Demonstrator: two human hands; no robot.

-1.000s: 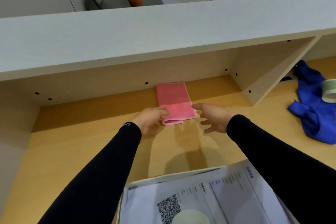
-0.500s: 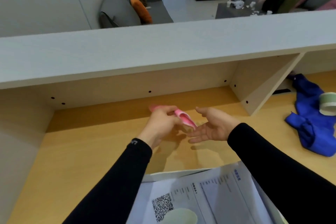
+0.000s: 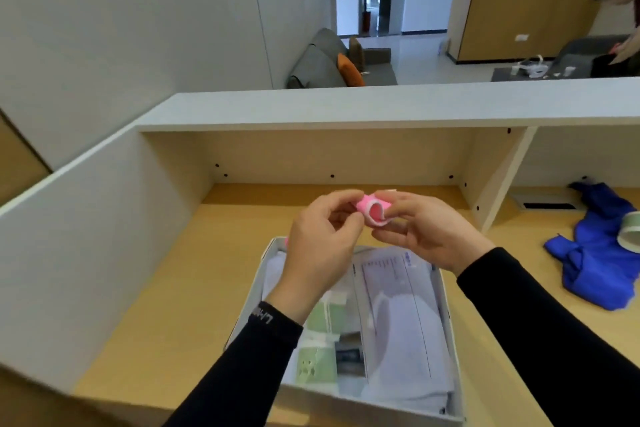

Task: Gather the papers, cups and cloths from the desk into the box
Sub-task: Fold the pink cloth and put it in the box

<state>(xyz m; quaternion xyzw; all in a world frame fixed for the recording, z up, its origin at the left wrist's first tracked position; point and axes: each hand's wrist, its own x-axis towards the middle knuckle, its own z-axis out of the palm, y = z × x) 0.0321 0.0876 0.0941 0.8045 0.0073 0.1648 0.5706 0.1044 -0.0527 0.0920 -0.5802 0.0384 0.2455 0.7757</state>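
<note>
Both hands hold a small pink cloth [image 3: 373, 212], bunched and rolled, in the air above the far end of the white box [image 3: 450, 333]. My left hand [image 3: 320, 246] pinches its left side and my right hand [image 3: 427, 236] grips its right side. The box stands on the wooden desk [image 3: 194, 288] in front of me and holds printed papers [image 3: 401, 308] and pale green items [image 3: 323, 340]. A blue cloth [image 3: 602, 260] lies crumpled on the desk at the right, and a pale green cup [image 3: 631, 230] lies on it at the frame's edge.
A white counter top [image 3: 381, 104] runs above the desk, with a divider panel [image 3: 495, 180] between my bay and the right one. A white side wall [image 3: 86, 236] closes the left. Beyond are a grey sofa [image 3: 325, 62] and another person [image 3: 620, 10] at the far right.
The pink cloth was lying flat at the back of the desk; my left hand picked it up, and now both hands hold it bunched above the box. The view has tilted up.
</note>
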